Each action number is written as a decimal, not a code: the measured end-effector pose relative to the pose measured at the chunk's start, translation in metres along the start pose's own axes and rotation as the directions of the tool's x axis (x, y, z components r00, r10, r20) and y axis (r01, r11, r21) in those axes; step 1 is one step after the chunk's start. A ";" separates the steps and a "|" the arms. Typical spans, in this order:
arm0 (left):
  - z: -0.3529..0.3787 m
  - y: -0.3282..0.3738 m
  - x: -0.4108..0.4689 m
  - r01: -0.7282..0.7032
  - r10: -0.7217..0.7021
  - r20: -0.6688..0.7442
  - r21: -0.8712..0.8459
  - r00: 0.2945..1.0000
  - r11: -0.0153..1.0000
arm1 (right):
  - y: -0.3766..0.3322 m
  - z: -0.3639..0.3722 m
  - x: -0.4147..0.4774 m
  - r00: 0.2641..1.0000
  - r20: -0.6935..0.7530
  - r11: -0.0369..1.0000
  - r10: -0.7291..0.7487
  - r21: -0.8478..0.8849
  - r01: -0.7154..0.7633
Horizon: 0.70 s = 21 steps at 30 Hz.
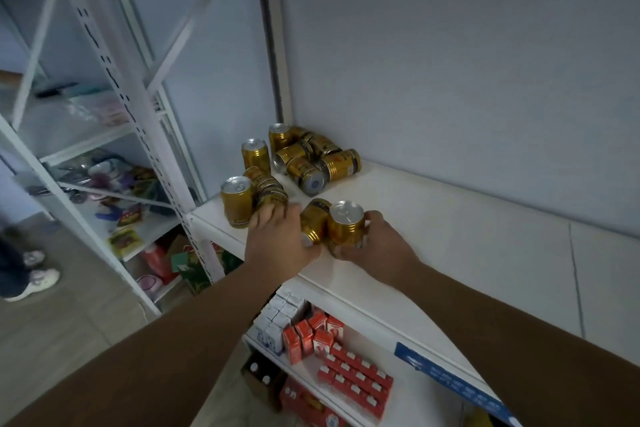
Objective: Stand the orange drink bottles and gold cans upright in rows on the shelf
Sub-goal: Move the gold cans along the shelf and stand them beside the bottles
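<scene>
Gold cans lie scattered on the white shelf [450, 218]. My right hand [377, 243] grips an upright gold can [346, 224] near the shelf's front edge. My left hand [280, 239] closes over a can lying on its side [313, 220] right beside it, with its fingers also touching a tipped can [272, 196]. An upright can [236, 199] stands at the shelf's left corner, another [255, 154] behind it. A heap of tipped cans [311, 163] fills the back corner, with one upright can [280, 136] at its rear. No orange bottles are in view.
A white upright post [152, 135] stands at the shelf's left end. The lower shelf holds red cartons [356, 381] and white-blue cartons [280, 319]. Another rack with mixed goods [114, 184] is at left. A person's shoes [34, 281] are on the floor.
</scene>
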State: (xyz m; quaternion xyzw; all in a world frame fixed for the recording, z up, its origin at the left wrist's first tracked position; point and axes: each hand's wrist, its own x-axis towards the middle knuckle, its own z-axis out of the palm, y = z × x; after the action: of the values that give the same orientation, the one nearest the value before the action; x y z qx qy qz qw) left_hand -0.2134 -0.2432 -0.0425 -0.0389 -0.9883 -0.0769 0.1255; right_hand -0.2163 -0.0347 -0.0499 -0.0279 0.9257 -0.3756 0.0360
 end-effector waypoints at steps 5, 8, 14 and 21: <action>0.011 -0.005 0.007 -0.137 0.141 -0.020 0.140 0.990 0.981 | -0.010 0.017 0.008 0.996 -0.078 0.990 0.046 0.135 -0.035; 0.014 -0.008 0.011 -0.158 0.166 -0.043 0.148 0.985 0.976 | -0.012 0.024 0.010 0.989 -0.118 0.980 0.091 0.185 -0.068; 0.017 -0.013 0.015 -0.182 0.189 -0.073 0.093 0.979 0.979 | -0.014 0.030 0.006 0.977 -0.183 0.980 0.105 0.184 -0.071; 0.014 -0.018 0.017 -0.211 0.210 -0.070 0.005 0.975 0.978 | -0.025 0.029 0.002 0.945 -0.315 0.988 0.090 0.147 -0.045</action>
State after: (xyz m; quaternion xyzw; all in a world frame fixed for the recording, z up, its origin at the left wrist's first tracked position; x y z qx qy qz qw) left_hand -0.2348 -0.2581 -0.0542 -0.1407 -0.9735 -0.0658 0.1676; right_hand -0.2150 -0.0727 -0.0533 0.0677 0.8914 -0.4368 -0.1001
